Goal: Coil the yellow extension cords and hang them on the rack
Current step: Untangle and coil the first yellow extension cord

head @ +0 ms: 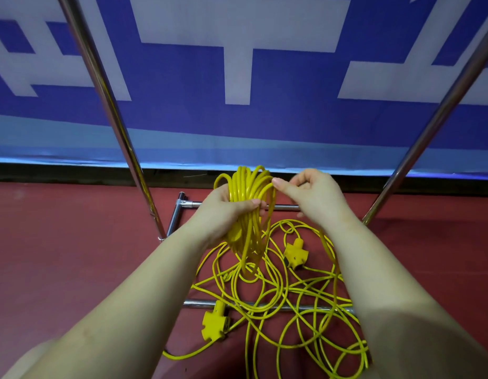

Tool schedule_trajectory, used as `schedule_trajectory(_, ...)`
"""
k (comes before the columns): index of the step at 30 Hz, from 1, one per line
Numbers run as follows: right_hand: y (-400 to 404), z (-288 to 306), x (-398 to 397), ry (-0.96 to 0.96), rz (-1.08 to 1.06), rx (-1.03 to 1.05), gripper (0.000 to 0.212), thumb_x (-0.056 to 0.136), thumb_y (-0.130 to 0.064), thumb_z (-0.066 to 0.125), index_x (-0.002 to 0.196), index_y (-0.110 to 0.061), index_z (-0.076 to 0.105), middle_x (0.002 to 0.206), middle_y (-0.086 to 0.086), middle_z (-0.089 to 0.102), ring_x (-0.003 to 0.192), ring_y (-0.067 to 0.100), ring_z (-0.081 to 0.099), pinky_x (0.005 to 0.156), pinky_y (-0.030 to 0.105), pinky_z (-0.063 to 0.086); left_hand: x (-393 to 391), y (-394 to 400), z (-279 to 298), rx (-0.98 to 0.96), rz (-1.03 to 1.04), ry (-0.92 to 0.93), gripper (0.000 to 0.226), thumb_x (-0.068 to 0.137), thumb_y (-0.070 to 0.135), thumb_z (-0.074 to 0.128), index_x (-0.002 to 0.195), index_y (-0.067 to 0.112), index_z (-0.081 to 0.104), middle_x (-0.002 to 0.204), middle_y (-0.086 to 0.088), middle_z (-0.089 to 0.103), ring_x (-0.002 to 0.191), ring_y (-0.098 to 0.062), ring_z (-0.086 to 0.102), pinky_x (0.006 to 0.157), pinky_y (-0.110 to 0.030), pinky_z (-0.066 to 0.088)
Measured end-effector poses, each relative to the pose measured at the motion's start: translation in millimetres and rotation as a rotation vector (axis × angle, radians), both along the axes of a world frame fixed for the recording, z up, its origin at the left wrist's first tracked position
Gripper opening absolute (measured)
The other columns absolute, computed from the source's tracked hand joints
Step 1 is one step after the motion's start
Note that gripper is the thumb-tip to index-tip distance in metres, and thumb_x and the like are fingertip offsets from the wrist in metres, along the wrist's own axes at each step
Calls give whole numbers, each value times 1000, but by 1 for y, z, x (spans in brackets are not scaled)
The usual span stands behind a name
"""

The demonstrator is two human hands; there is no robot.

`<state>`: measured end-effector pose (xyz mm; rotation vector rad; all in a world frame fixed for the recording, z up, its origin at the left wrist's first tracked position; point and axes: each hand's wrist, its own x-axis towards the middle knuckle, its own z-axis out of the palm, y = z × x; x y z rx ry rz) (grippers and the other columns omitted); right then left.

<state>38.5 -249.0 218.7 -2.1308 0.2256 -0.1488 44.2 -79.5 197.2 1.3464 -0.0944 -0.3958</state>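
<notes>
Above the red floor (59, 255), left hand (223, 214) was closed around one coil (248, 203) of yellow cord, held upright. Right hand (314, 195) pinched a strand beside the coil's top, fingers curled. Loose cord (292, 302): tangled on the floor across the rack (119, 132) base bars. Sockets: two (295, 253) (214, 322). Rack uprights: two.

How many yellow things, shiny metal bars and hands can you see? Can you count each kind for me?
Yellow cord bundles in a hand: 1
Loose yellow cord tangles on the floor: 1
Yellow socket blocks: 2
Shiny metal rack bars: 5
Hands: 2
Total: 11
</notes>
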Motion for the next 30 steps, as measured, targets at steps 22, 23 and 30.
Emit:
schedule_trajectory(22, -17, 6, 4, -160, 96, -158, 12, 87, -29, 63, 75, -31, 61, 61, -10, 40, 58, 5, 36, 63, 24, 31, -1, 16, 15, -183, -231, 184, 30, 71, 7, 59, 100, 1, 59, 79, -13, 71, 69, -23, 70, 65, -37, 59)
schedule_trajectory(23, -18, 8, 3, -161, 119, -156, 15, 87, -28, 63, 73, -33, 60, 63, -8, 41, 58, 6, 36, 60, 24, 31, -1, 16, 15, -192, -237, 197, 30, 72, 8, 58, 101, 2, 59, 79, -12, 71, 69, -23, 70, 64, -37, 59)
schedule_trajectory(30, -16, 20, -6, -109, 294, -136, 15, 87, -23, 64, 76, -33, 61, 73, -1, 49, 66, 10, 42, 59, 15, 34, 0, 15, 15, -206, -226, 222, 20, 76, 9, 53, 93, 1, 61, 74, -10, 70, 65, -18, 70, 60, -31, 59)
